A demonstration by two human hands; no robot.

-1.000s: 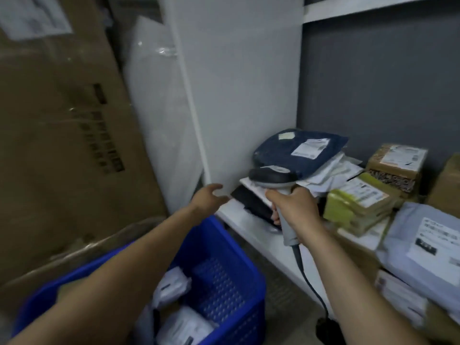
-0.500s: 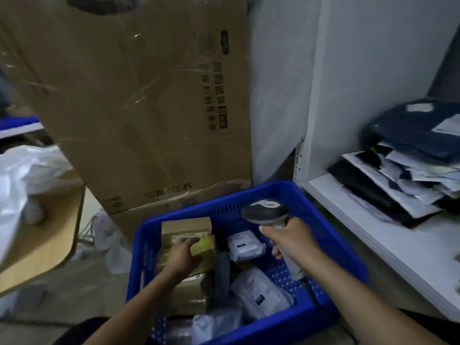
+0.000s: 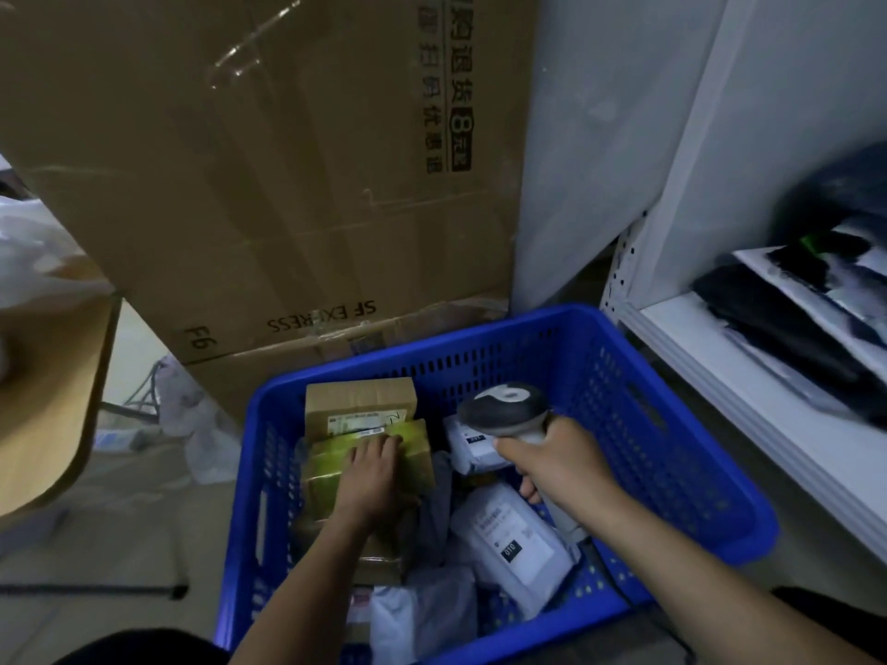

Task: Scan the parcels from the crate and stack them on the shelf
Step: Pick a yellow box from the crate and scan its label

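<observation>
Left hand [image 3: 372, 477] in the blue crate [image 3: 638, 424], lower centre, fingers laid flat on the yellow-taped box [image 3: 417, 441], right hand [image 3: 557, 467] curled round the scanner [image 3: 504, 409], above white parcel bags [image 3: 513, 535], shelf [image 3: 720, 367] at right edge

Tall cardboard box [image 3: 249, 184] beside pale wall [image 3: 600, 136].

Light: dim, cool, flat; soft shadows inside the crate [image 3: 648, 424].
Glare: streaks on cardboard box [image 3: 269, 184] tape, far left.
Blur: shelf parcels [image 3: 797, 324], right, smeared.
Edges: wide-angle bending.
</observation>
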